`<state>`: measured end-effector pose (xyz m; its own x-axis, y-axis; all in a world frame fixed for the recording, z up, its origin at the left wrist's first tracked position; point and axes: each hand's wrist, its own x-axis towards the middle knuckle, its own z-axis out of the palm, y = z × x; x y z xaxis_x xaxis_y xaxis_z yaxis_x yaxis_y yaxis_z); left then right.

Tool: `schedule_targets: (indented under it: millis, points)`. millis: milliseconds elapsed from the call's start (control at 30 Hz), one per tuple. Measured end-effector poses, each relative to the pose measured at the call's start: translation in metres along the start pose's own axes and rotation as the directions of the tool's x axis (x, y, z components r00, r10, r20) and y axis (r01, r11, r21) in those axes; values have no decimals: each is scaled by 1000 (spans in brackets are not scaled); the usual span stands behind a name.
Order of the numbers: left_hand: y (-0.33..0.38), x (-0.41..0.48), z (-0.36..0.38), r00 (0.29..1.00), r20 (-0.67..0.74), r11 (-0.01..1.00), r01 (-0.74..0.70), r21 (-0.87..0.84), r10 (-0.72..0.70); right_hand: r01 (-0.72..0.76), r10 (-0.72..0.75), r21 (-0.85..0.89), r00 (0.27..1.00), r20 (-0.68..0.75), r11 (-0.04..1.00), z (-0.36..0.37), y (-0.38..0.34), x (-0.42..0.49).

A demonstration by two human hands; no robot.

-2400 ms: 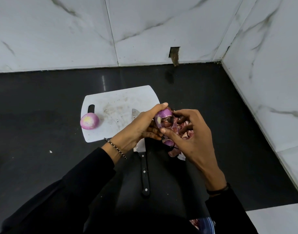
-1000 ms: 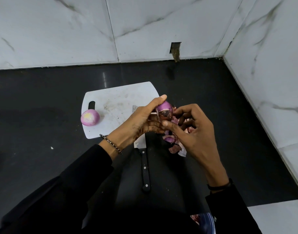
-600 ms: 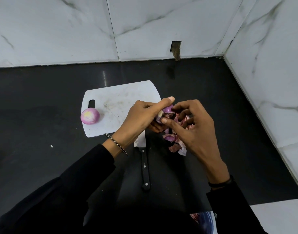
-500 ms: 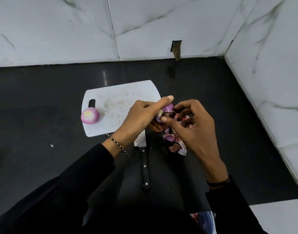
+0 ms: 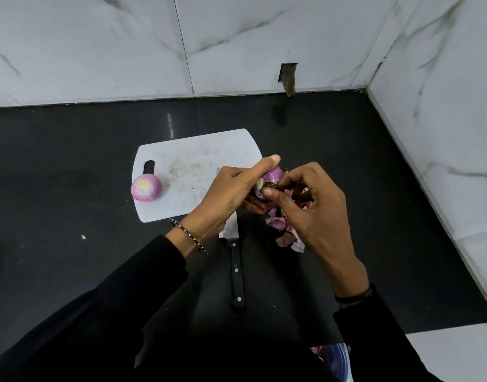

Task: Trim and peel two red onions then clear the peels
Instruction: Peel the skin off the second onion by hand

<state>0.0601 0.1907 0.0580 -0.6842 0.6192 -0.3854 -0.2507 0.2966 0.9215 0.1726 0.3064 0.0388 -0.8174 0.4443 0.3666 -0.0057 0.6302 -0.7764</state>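
**Ana:** How much is done?

**Ben:** About half, I think. Look on the left. The first onion (image 5: 146,187) sits on the board (image 5: 198,155), close to its left edge. It is smooth and pink with a pale cut top, so it looks trimmed and peeled. No hand touches it.

**Ana:** What is the left hand doing?

**Ben:** The left hand (image 5: 231,190) is curled round the second onion (image 5: 275,174). The thumb lies over the top and the fingers go under it. It holds the onion up, just off the right edge of the board.

**Ana:** Is anyone using the knife?

**Ben:** No. The knife (image 5: 236,274) lies flat on the worktop (image 5: 71,161). Its blade goes under the left hand and its handle points back at the person.

**Ana:** Is the second onion clean too?

**Ben:** Not yet. One end shows a pale cut, so I think it is trimmed there. The top is shiny purple, but there is dark skin on the near side.

**Ana:** And the right hand?

**Ben:** The right hand (image 5: 316,213) comes in from the right. Its thumb and first finger pinch the second onion at that dark skin. The other fingers are bent and loose. So the onion is between the two hands, and both touch it.

**Ana:** Where are the peels?

**Ben:** The peels (image 5: 278,224) are in a little heap on the worktop, under the right hand and beside the board.

**Ana:** So what is left?

**Ben:** Pull off the last skin, then clear the peels.
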Motion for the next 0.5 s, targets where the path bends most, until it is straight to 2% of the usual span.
schedule_targets:
  millis: [200,500]
  points:
    - [2,3,0,1000,0,1000,8,16,-8,-83,85,52,996,-27,995,-1,2,-1]
    - [-1,5,2,1000,-16,1000,-2,-6,2,-107,109,111,994,-20,988,-1,-1,-3]
